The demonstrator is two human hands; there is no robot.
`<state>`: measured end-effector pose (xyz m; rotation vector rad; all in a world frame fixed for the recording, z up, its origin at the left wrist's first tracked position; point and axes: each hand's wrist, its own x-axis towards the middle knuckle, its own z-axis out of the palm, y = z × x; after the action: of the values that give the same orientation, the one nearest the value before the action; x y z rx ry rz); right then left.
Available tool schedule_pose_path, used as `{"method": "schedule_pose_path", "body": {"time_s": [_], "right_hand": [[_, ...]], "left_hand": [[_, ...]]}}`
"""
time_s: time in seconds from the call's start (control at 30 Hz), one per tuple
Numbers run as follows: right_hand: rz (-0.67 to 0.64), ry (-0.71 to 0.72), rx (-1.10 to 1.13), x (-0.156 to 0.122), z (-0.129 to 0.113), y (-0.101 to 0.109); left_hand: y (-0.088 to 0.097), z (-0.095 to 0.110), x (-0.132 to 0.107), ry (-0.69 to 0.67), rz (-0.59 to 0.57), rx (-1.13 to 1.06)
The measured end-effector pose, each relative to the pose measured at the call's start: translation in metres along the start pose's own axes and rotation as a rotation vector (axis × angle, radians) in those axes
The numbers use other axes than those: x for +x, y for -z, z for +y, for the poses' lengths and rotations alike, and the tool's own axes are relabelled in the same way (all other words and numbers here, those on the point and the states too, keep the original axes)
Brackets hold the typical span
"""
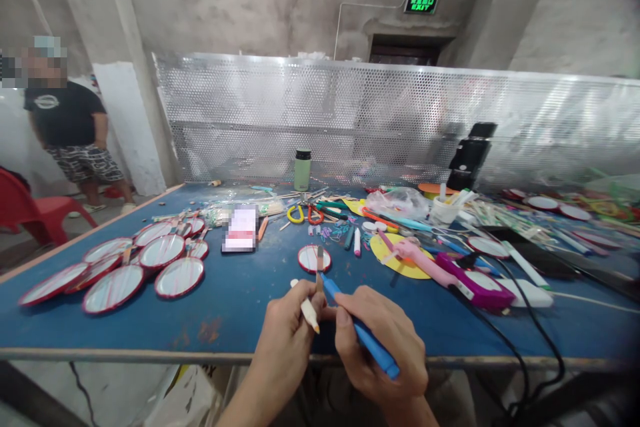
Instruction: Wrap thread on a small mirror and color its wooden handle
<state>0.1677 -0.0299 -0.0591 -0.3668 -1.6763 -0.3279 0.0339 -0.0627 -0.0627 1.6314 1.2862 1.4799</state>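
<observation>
My left hand (pixel 287 333) is closed at the table's front edge, pinching a small flat wooden stick (pixel 320 260) upright. Between the fingers of that hand a white marker (pixel 309 312) with an orange tip is also tucked. My right hand (pixel 383 340) grips a blue marker (pixel 370 340) like a pen, its upper end pointing at the stick; whether it touches is hard to tell. Just beyond the stick a round mirror (pixel 307 259) with a red rim lies flat, partly covered by the stick.
Several red-rimmed round mirrors (pixel 163 251) overlap at the left near a phone (pixel 241 228). A pink glue gun (pixel 425 260) rests on a yellow disc (pixel 385 250) at right, beside a purple device (pixel 475 280) and black cables (pixel 520 293). A green bottle (pixel 302 170) stands behind; a person (pixel 67 113) stands far left.
</observation>
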Motion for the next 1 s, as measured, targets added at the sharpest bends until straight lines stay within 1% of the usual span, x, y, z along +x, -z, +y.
{"method": "schedule_pose_path", "body": {"time_s": [0.23, 0.4, 0.6, 0.73, 0.87, 1.0], "right_hand": [[0.005, 0.017, -0.026, -0.0034, 0.0003, 0.0020], [0.022, -0.011, 0.002, 0.0005, -0.0016, 0.0003], [0.009, -0.020, -0.001, 0.0029, -0.0026, 0.0007], [0.009, -0.024, 0.017, 0.0026, -0.0013, -0.0001], [-0.020, -0.026, 0.027, 0.0020, -0.0008, -0.0005], [0.014, -0.033, 0.013, 0.0020, -0.0013, -0.0004]], "left_hand": [[0.0000, 0.0018, -0.0006, 0.014, -0.006, -0.014], [-0.0003, 0.0000, -0.0003, 0.015, -0.017, 0.004], [-0.0001, 0.0004, -0.0014, 0.005, -0.022, -0.011], [-0.0009, 0.0006, -0.0012, 0.007, -0.006, -0.012], [-0.0012, -0.0007, 0.0002, 0.002, -0.006, -0.001], [-0.0008, -0.0025, 0.0002, -0.002, -0.015, 0.005]]}}
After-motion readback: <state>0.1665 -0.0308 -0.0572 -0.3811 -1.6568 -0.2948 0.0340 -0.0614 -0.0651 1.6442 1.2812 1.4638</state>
